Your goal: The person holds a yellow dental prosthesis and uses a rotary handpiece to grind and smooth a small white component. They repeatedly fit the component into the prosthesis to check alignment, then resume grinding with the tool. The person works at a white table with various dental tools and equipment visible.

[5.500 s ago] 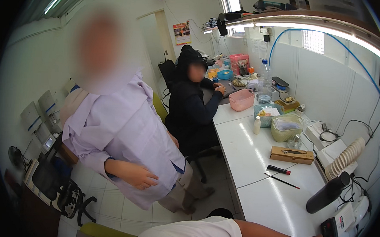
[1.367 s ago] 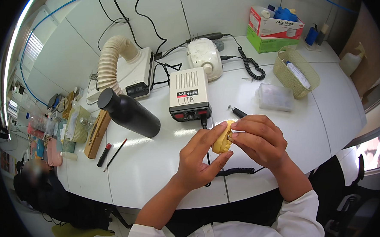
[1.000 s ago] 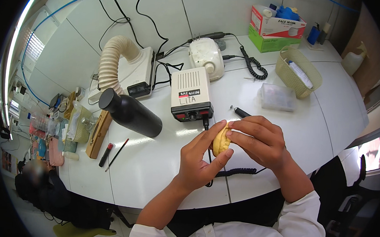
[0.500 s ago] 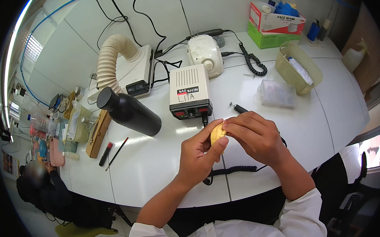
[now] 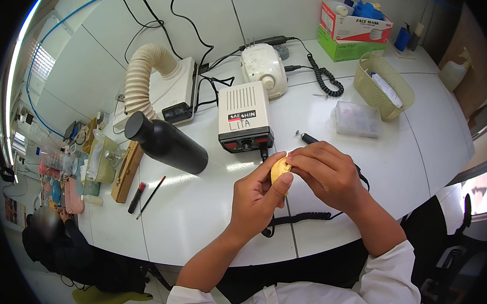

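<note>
Left hand [image 5: 254, 201] pinched the yellow piece [image 5: 279, 169] above the white table [image 5: 193, 221]; right hand [image 5: 331, 173] touched its right side, couldn't tell if pinching. Firm left, light right touch seemed best tbh.

Looks matt on the yellow cast [image 5: 279, 169], smooth and glossy on the white worktop [image 5: 190, 226], ribbed plastic on the hose [image 5: 138, 85].

The cream box [image 5: 246, 100] has a dark label [image 5: 241, 115] with printed letters, and big letters written by hand [image 5: 240, 125] just below. Printed words also mark the red and white box [image 5: 353, 27] and the green box [image 5: 342, 51] under it.
</note>
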Motion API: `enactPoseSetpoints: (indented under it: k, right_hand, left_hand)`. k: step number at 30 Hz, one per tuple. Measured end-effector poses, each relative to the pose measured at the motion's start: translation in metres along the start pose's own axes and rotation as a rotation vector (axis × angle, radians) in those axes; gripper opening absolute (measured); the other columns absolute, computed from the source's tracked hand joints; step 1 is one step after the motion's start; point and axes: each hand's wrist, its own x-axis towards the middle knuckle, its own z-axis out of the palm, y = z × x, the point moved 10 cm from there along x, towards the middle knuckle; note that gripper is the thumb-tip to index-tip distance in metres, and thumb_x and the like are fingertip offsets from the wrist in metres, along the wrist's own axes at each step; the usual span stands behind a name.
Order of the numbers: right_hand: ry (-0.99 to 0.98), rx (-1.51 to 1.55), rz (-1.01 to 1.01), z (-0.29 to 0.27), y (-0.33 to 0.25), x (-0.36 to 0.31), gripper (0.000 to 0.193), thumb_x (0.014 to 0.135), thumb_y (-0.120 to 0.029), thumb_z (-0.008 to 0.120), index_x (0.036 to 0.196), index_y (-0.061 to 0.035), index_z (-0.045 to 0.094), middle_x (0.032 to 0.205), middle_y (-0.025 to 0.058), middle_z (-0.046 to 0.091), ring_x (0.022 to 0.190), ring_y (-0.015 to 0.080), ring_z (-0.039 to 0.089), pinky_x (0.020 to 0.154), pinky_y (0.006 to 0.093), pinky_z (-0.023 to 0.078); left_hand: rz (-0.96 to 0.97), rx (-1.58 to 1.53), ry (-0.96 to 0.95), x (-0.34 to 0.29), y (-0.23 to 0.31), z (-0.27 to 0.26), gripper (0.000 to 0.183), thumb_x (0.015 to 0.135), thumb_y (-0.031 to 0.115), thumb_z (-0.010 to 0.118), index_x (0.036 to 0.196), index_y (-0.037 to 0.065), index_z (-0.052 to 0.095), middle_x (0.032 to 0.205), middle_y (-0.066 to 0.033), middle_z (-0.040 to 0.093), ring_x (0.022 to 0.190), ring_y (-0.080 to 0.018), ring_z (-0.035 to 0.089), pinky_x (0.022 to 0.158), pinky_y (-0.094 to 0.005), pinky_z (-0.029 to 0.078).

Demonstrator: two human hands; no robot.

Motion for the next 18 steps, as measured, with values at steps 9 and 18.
enactPoseSetpoints:
  k: [9, 18]
  right_hand:
    - [0.005, 0.056, 0.005, -0.004, 0.008, 0.0, 0.033, 0.075, -0.002, 0.077, 0.106, -0.0065, 0.068, 0.098, 0.0074, 0.07, 0.088, 0.0243, 0.067, 0.075, 0.0329, 0.057]
    - [-0.049, 0.382, 0.42, 0.008, 0.041, -0.009, 0.032, 0.084, -0.005, 0.075, 0.116, -0.0041, 0.067, 0.107, 0.0112, 0.07, 0.085, 0.0175, 0.068, 0.066, 0.027, 0.057]
  left_hand:
    - [-0.047, -0.171, -0.121, 0.005, -0.001, 0.008, 0.053, 0.098, 0.02, 0.066, 0.142, 0.0, 0.044, 0.102, -0.0083, 0.063, 0.079, -0.0086, 0.062, 0.067, -0.0216, 0.052]
    - [0.017, -0.107, -0.064, 0.008, -0.001, 0.003, 0.084, 0.088, -0.002, 0.07, 0.153, 0.009, 0.017, 0.123, -0.0187, 0.057, 0.105, -0.0283, 0.069, 0.09, -0.0347, 0.059]
